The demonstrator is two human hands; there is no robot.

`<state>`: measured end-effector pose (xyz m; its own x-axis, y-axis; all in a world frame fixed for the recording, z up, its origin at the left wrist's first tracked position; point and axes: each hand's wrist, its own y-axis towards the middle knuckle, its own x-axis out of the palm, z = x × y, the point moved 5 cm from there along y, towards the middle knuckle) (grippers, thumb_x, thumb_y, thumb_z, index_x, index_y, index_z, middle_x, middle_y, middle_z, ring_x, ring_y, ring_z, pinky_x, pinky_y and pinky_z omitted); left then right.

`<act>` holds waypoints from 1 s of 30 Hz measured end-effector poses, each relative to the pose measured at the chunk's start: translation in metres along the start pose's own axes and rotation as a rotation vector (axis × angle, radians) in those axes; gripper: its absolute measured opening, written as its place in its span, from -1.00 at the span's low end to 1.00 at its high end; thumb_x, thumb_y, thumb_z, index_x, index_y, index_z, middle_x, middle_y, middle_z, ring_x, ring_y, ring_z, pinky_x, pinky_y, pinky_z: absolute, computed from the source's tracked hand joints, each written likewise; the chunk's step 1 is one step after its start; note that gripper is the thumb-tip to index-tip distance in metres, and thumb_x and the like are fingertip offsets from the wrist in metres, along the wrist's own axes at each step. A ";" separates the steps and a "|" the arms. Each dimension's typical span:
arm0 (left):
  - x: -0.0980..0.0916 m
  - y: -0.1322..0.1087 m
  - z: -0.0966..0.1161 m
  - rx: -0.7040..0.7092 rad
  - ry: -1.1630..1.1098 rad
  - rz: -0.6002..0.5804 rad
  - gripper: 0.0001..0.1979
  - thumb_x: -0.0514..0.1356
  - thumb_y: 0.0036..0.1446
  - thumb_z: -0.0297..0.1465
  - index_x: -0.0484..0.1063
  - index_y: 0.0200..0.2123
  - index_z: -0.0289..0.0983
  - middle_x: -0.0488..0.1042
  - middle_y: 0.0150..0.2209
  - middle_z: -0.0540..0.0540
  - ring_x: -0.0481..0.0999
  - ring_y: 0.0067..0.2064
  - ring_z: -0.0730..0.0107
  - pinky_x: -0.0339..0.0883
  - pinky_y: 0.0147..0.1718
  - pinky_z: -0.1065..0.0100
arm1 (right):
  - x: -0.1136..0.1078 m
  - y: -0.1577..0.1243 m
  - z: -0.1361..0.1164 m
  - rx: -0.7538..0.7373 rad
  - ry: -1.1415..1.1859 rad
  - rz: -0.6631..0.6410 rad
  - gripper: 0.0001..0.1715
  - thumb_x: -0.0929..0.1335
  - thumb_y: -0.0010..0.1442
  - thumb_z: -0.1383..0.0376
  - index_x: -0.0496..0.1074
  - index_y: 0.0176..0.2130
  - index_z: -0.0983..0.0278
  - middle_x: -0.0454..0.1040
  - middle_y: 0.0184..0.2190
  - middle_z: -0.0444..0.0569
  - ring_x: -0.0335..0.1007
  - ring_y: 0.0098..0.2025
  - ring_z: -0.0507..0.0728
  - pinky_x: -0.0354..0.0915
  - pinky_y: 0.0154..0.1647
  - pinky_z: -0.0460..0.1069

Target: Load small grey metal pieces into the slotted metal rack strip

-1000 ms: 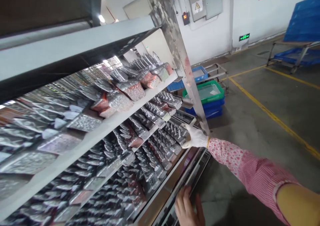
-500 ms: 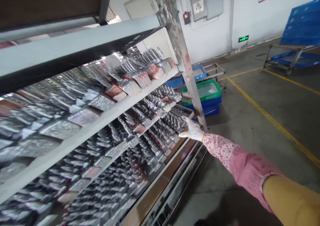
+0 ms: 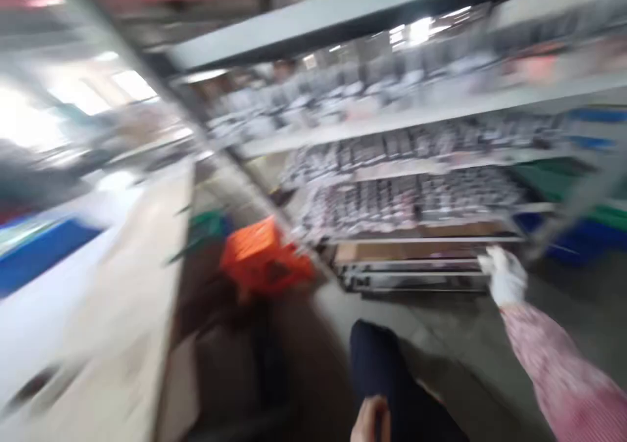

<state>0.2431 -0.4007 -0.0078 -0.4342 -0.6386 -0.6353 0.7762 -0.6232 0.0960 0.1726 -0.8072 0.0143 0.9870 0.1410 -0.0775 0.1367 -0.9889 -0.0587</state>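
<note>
- Two hands in view, both smeared: gloved right hand (image 3: 504, 275) out at the lower right end of a rack, bare left hand (image 3: 367, 417) at the bottom edge, against a dark trouser leg (image 3: 379, 357).
- Right hand: touching or just beside the end of a low rail (image 3: 431, 273); cannot tell which, nor whether spread wide, drawn narrow or closed on it.
- Left hand: partly cut off; cannot tell finger spread, nor any grip.
- Metal pieces (image 3: 392, 200) in close rows on the rack's shelves, mostly above and to the left of the gloved hand; too blurred to count.
- Could pinch the glove between rail and right-hand post (image 3: 578, 197), likeliest from reaching without a steady look.
- Could catch the patterned sleeve (image 3: 548, 357) on a rack corner, if swinging the arm in too close.
- Could shake pieces out of line or off a shelf edge (image 3: 421, 119), by pulling hard or unevenly on the frame.
- Could bump a leg on the orange crate (image 3: 255, 252) or the worktop (image 3: 142, 246), in stepping left without looking down.
</note>
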 end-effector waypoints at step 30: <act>-0.167 -0.713 0.021 -1.649 0.729 1.936 -0.63 0.08 0.14 -0.30 0.31 -0.02 -0.36 0.39 -0.02 -0.33 0.33 0.08 0.02 0.23 0.05 0.02 | 0.113 -0.738 0.041 -0.995 -0.345 -2.416 -0.55 0.34 0.08 -0.10 0.50 -0.20 0.15 0.58 -0.29 -0.06 0.51 -0.28 0.21 0.43 -0.25 0.02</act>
<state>-0.2477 0.1407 0.0458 0.5367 0.5256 -0.6601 -0.3178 0.8506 0.4189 0.1802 -0.0594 0.0078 -0.7083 0.2954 -0.6411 0.4108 0.9111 -0.0341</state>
